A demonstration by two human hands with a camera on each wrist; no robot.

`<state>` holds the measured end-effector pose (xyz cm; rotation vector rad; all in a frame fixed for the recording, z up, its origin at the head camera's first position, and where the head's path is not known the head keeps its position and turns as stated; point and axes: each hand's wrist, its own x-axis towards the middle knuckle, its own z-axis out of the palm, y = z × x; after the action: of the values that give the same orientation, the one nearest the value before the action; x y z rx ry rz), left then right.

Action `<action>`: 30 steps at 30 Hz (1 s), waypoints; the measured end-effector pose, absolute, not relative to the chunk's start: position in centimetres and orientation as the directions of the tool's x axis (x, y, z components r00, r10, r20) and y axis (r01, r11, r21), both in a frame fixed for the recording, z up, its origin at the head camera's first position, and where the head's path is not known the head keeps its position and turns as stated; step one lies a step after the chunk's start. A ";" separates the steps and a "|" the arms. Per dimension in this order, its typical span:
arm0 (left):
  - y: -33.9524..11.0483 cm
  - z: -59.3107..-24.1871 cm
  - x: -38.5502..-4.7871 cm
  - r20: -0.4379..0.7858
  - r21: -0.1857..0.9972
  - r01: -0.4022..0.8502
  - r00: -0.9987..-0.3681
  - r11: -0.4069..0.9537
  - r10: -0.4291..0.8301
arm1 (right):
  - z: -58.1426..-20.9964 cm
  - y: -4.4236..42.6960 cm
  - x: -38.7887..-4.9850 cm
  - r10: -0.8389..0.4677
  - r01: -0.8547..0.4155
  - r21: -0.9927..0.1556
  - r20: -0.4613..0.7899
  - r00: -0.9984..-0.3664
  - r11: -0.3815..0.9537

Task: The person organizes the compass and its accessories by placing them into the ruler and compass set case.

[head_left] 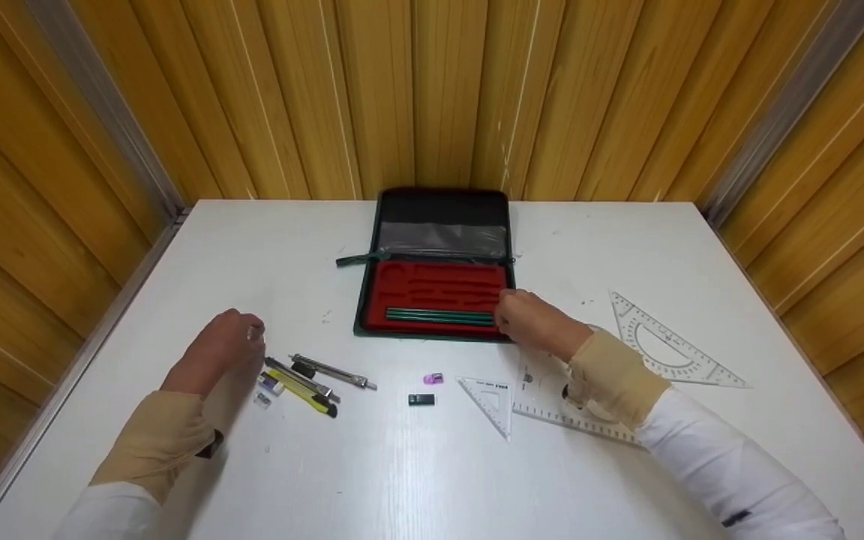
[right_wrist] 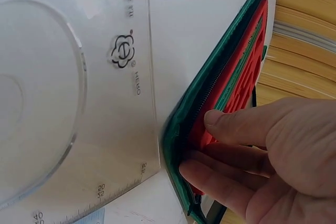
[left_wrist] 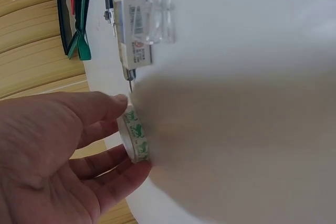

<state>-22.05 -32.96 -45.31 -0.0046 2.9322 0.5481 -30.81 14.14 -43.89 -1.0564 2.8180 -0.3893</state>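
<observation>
The left hand [head_left: 222, 345] holds a tape roll [left_wrist: 137, 135] between thumb and fingertips; the right hand [head_left: 535, 316] touches the open case [head_left: 439, 272] at its right side, whether gripping I cannot tell.

Bright light falls from above on the white tabletop [head_left: 417, 480] — glare washes its near middle — and a soft-edged shadow spreads beside the left hand [head_left: 223, 345], while in the left wrist view print on the white block [left_wrist: 134, 32] blurs

And there it was, a work booth, wood-patterned walls [head_left: 432, 97] hemming a white table [head_left: 372, 480] on three sides!
</observation>
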 end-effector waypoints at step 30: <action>-22.5 -40.6 -28.4 -0.050 0.414 0.068 -0.994 0.908 0.097 | -44.3 14.1 -30.6 -0.659 -0.643 -0.257 0.029 -0.752 0.722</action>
<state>-28.37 -22.45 -40.64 0.1295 3.0004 0.6478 -30.56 14.09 -44.26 -1.0803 2.8549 -0.3894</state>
